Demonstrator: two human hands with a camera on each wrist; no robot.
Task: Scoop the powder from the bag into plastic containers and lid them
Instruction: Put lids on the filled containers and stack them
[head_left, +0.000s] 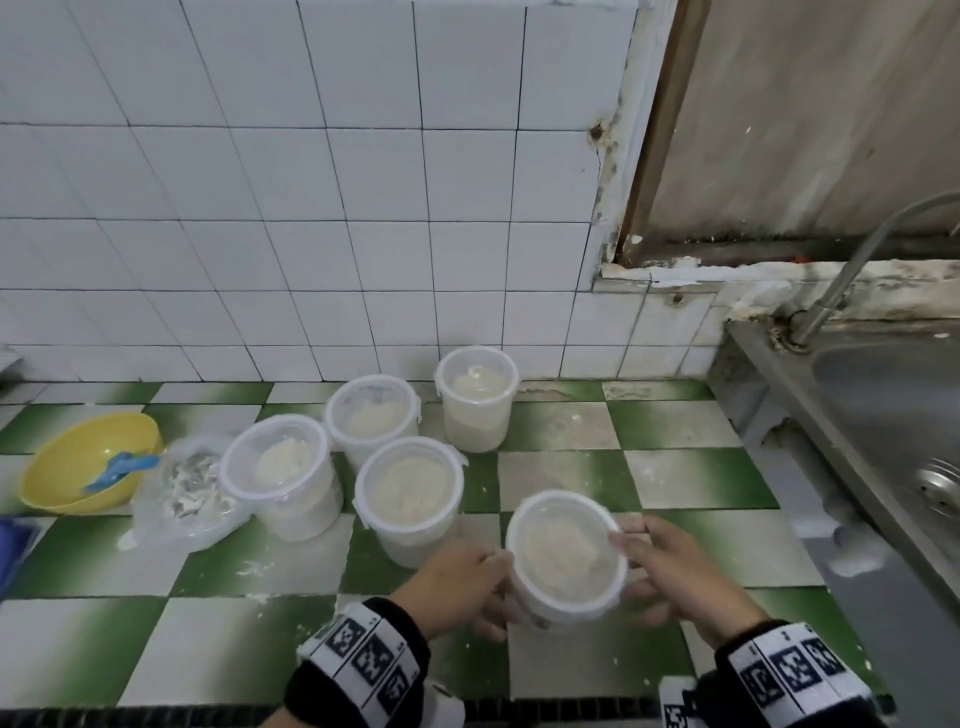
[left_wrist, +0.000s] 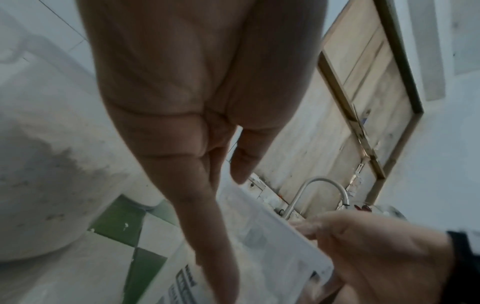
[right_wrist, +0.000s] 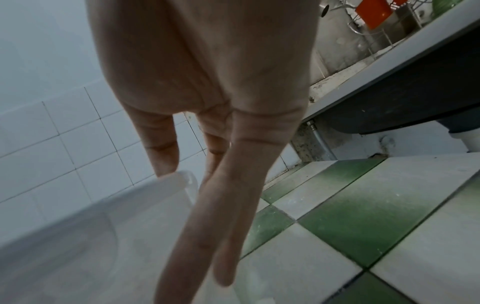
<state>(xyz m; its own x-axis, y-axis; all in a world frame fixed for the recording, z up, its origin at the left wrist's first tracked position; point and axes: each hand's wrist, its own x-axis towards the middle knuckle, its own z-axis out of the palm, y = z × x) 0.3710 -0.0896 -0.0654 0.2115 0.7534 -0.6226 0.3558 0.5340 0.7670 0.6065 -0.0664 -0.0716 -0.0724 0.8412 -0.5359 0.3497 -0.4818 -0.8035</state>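
Note:
A clear round container (head_left: 566, 556) with pale powder and a lid on it sits low at the front, over the green and white tiles. My left hand (head_left: 483, 582) grips its left wall and my right hand (head_left: 644, 566) grips its right side, thumb on the lid rim. In the left wrist view my left hand (left_wrist: 207, 164) has its fingers running down the container (left_wrist: 259, 246), with my right hand (left_wrist: 376, 257) opposite. In the right wrist view my right hand (right_wrist: 221, 185) has its thumb tip on the lid edge (right_wrist: 176, 176). Several lidded containers (head_left: 410, 493) with powder stand behind.
A crumpled clear plastic bag (head_left: 192, 488) lies left of the containers. A yellow bowl (head_left: 78, 467) with a blue scoop (head_left: 122, 467) sits further left. A steel sink (head_left: 883, 395) and its tap (head_left: 852, 270) fill the right. A white tiled wall (head_left: 311, 208) is behind.

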